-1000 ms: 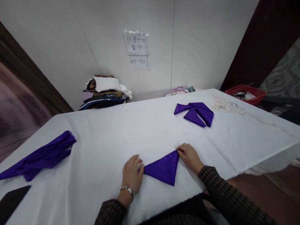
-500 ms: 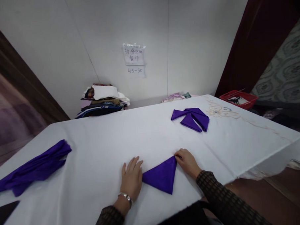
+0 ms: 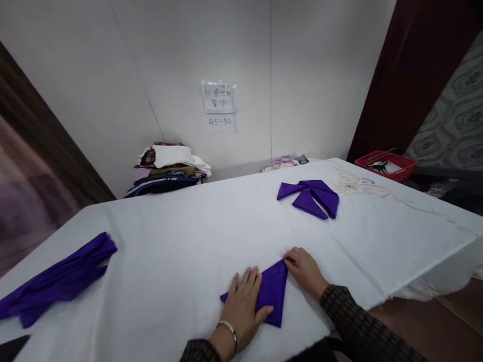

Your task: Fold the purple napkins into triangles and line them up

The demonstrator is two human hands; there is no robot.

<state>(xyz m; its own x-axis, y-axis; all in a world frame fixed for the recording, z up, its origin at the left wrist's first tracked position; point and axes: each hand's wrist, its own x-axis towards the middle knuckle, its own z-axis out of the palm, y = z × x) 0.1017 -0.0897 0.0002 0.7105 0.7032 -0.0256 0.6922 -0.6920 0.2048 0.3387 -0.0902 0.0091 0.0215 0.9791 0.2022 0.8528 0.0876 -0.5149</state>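
A purple napkin [image 3: 275,287], folded into a triangle, lies on the white tablecloth [image 3: 180,242] near the front edge. Flat across its left part rests my left hand [image 3: 246,303], fingers stretched out and covering some of the cloth. My right hand [image 3: 305,269] pinches the napkin's upper right corner between thumb and fingertips. Farther back to the right is a group of folded purple napkins [image 3: 316,196], with pointed pieces fanning out. At the left edge, a loose, crumpled heap of purple cloth [image 3: 62,282] lies on the table.
A pile of folded clothes [image 3: 167,171] stands against the wall at the back left. Behind the far edge lies some pink and green cloth [image 3: 284,162]. To the right is a red basket [image 3: 401,166]. A dark flat object [image 3: 9,354] lies at the lower left.
My left hand has moved right, from beside the triangle's left tip onto the napkin. My right hand stays at the upper corner. The whole view has shifted slightly.
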